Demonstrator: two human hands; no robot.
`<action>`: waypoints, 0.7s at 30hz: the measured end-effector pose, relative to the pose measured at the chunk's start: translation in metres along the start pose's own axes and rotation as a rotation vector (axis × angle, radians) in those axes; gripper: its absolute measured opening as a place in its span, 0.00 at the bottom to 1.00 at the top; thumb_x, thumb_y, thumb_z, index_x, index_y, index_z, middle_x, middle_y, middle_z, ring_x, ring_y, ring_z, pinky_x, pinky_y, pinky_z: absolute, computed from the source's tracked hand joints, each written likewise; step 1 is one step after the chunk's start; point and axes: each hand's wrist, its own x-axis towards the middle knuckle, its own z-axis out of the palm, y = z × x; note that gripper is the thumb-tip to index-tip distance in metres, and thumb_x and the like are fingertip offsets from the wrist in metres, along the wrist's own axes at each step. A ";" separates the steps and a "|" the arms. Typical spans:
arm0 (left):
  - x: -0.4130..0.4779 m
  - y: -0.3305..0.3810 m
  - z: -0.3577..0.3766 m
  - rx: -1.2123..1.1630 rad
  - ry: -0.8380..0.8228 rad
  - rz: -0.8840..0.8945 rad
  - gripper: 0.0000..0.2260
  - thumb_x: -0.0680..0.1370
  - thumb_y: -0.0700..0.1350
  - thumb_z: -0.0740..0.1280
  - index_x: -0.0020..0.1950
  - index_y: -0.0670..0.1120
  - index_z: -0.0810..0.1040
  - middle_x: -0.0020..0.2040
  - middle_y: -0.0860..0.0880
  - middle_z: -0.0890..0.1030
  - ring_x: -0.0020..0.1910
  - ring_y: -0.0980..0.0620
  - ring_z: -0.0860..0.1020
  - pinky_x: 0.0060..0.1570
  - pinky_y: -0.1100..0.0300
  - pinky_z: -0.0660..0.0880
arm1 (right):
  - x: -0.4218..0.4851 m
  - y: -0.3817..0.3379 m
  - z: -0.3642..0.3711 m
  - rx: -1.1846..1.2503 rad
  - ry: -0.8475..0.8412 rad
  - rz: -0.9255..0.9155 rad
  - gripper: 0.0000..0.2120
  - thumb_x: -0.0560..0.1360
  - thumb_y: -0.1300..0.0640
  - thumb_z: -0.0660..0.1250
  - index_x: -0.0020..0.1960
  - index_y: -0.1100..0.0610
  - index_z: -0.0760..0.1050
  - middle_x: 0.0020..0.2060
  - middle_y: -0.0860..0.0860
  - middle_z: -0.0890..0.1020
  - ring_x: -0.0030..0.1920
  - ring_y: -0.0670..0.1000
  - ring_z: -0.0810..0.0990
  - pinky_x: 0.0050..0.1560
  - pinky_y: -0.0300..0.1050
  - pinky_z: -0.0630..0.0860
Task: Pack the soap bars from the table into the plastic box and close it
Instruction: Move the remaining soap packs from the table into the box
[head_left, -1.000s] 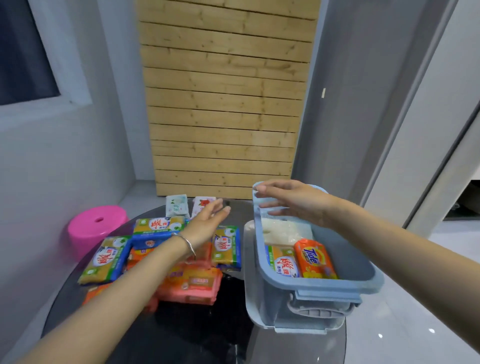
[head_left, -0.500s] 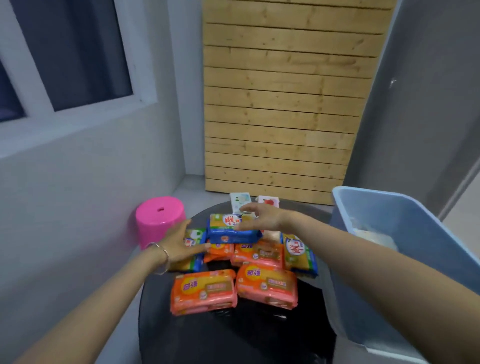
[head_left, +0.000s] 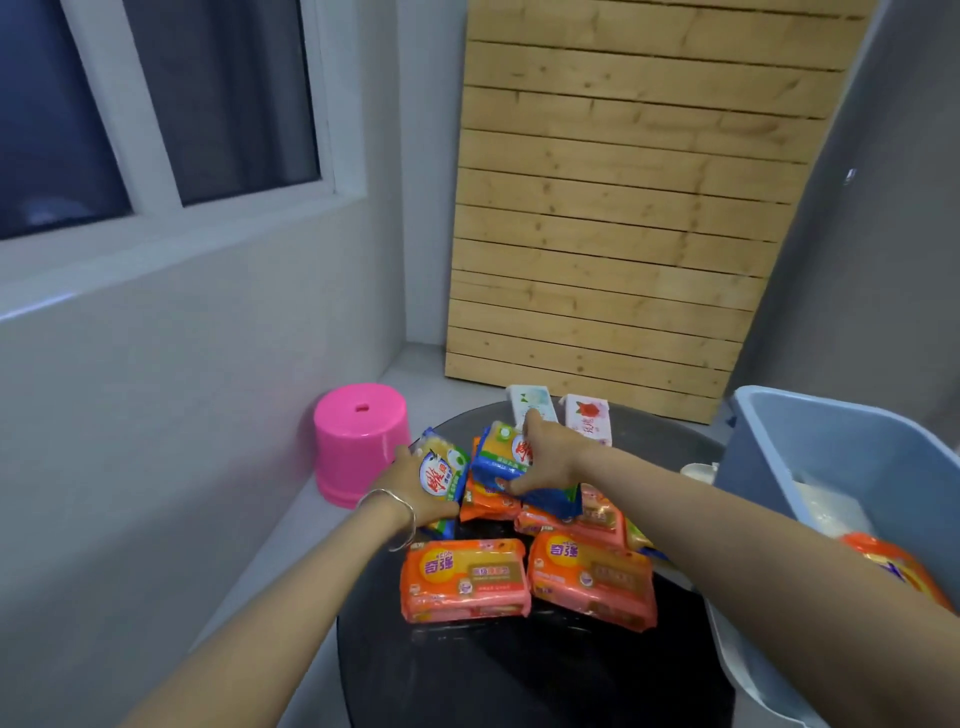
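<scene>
black counter carries the soap pile. your left hand grips a yellow-green bar; your right hand pinches a blue-yellow bar, both tilted up off the pile. blue box sits open at right.

Wrapped soap bars piled on black tabletop; open blue plastic box at right, some bars inside.
</scene>
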 end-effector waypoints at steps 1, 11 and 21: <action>-0.002 0.001 -0.002 -0.044 0.009 0.005 0.38 0.60 0.52 0.77 0.62 0.44 0.61 0.53 0.47 0.70 0.50 0.49 0.76 0.45 0.60 0.75 | -0.004 0.001 -0.002 0.040 0.016 0.010 0.36 0.64 0.44 0.75 0.62 0.59 0.61 0.55 0.56 0.78 0.53 0.56 0.78 0.49 0.50 0.76; -0.026 0.061 -0.043 -0.738 0.118 -0.015 0.10 0.65 0.45 0.77 0.40 0.45 0.79 0.38 0.44 0.84 0.35 0.48 0.83 0.34 0.54 0.82 | -0.071 0.007 -0.080 0.816 0.194 -0.049 0.13 0.65 0.48 0.76 0.42 0.55 0.76 0.38 0.53 0.81 0.39 0.50 0.79 0.44 0.48 0.75; -0.047 0.190 0.005 -0.993 -0.242 0.038 0.19 0.65 0.52 0.76 0.49 0.43 0.80 0.36 0.46 0.86 0.33 0.50 0.84 0.34 0.60 0.80 | -0.155 0.114 -0.158 0.965 0.334 0.241 0.18 0.67 0.42 0.73 0.45 0.55 0.76 0.33 0.50 0.83 0.31 0.48 0.82 0.31 0.38 0.77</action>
